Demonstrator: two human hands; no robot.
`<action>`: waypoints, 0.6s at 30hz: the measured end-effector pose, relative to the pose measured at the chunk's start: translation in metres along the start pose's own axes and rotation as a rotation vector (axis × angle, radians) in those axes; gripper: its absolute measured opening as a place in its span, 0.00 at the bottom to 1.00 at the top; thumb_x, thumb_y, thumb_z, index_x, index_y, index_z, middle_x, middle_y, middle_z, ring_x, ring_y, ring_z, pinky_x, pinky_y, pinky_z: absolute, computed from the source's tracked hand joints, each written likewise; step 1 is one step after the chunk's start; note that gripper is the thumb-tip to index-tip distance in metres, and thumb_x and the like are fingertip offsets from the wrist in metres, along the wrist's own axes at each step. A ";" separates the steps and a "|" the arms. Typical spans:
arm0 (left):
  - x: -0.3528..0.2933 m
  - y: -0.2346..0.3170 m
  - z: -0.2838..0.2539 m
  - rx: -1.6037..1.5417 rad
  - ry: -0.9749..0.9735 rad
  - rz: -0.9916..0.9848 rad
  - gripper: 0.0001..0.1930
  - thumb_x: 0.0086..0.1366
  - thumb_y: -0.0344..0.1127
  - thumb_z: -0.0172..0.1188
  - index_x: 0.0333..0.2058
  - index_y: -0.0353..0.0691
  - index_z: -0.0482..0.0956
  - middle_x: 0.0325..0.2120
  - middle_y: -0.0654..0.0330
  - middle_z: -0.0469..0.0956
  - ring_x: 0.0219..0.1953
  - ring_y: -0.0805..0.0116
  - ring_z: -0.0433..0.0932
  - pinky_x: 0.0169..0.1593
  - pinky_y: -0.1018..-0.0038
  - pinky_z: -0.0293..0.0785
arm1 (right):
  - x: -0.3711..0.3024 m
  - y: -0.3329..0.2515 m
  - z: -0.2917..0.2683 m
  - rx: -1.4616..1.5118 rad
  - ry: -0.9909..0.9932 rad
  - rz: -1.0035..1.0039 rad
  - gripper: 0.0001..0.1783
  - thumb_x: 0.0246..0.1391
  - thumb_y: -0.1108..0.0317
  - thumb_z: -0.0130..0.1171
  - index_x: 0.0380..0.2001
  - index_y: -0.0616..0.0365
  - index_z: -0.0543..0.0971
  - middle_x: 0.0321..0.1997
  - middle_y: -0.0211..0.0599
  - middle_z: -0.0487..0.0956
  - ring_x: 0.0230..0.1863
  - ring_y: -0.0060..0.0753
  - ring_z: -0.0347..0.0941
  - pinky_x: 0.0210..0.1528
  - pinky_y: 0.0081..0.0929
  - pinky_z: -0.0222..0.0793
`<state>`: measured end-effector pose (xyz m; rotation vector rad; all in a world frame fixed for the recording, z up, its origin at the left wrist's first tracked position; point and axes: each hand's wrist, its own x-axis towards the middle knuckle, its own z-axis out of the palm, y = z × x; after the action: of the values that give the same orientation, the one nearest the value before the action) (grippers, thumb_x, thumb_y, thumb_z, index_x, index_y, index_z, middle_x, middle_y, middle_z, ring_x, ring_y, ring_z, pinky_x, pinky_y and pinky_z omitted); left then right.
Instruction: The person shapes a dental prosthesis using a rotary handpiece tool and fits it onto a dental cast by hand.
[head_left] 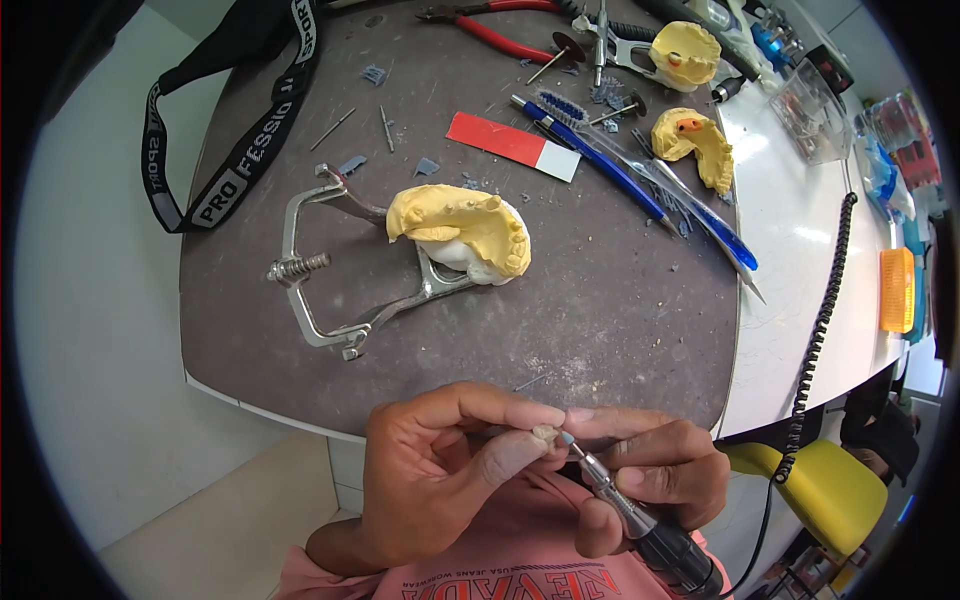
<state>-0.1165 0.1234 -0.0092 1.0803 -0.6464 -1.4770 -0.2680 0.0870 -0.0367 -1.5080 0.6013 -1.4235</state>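
Close to the bench's front edge, my left hand point(430, 480) pinches a small beige dental crown point(546, 434) between thumb and fingertips. My right hand point(665, 470) is closed round a dental handpiece point(625, 505) with a metal nose and black body. Its small bluish grinding tip point(568, 438) meets or nearly meets the crown; I cannot tell whether they touch. Fingertips of both hands come together there and partly hide the crown. Beyond my hands, a yellow plaster dental model point(465, 215) on a white base sits on a metal articulator point(300, 265) lying on the bench.
Red-handled pliers point(490, 40), a red-and-white strip point(515, 147), a blue pen point(610, 170) and loose burs point(387, 128) lie farther back. Two more yellow models point(695, 145) stand at the far right. A black strap point(255, 150) hangs over the left edge; a coiled cord point(825, 310) runs down the right.
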 end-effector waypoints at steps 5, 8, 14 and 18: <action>-0.002 -0.009 0.007 0.065 0.151 0.067 0.05 0.57 0.18 0.55 0.33 0.30 0.73 0.28 0.49 0.78 0.30 0.68 0.80 0.36 0.75 0.79 | 0.001 0.002 -0.009 -0.075 -0.142 -0.013 0.18 0.48 0.70 0.64 0.32 0.62 0.63 0.25 0.43 0.69 0.40 0.57 0.78 0.37 0.35 0.82; -0.003 -0.012 0.010 0.103 0.190 0.134 0.05 0.57 0.16 0.55 0.32 0.30 0.73 0.29 0.49 0.77 0.29 0.67 0.80 0.36 0.74 0.80 | 0.003 -0.001 -0.010 -0.104 -0.155 -0.002 0.19 0.48 0.70 0.64 0.31 0.62 0.63 0.25 0.43 0.69 0.41 0.58 0.77 0.38 0.37 0.82; -0.006 -0.023 0.004 0.150 0.130 0.272 0.10 0.56 0.13 0.55 0.37 0.29 0.75 0.34 0.48 0.78 0.37 0.69 0.80 0.40 0.79 0.77 | -0.002 0.002 -0.007 -0.105 -0.135 -0.014 0.20 0.48 0.68 0.65 0.30 0.62 0.62 0.25 0.43 0.68 0.41 0.59 0.77 0.39 0.39 0.81; -0.004 -0.029 0.007 0.214 0.145 0.352 0.11 0.55 0.13 0.57 0.37 0.29 0.75 0.32 0.48 0.79 0.35 0.70 0.80 0.37 0.79 0.77 | 0.000 -0.002 0.003 -0.098 -0.002 0.024 0.16 0.47 0.72 0.65 0.27 0.63 0.65 0.22 0.43 0.71 0.38 0.60 0.78 0.35 0.39 0.81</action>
<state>-0.1361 0.1324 -0.0306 1.1564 -0.8574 -1.0347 -0.2659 0.0885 -0.0344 -1.5738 0.6943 -1.3917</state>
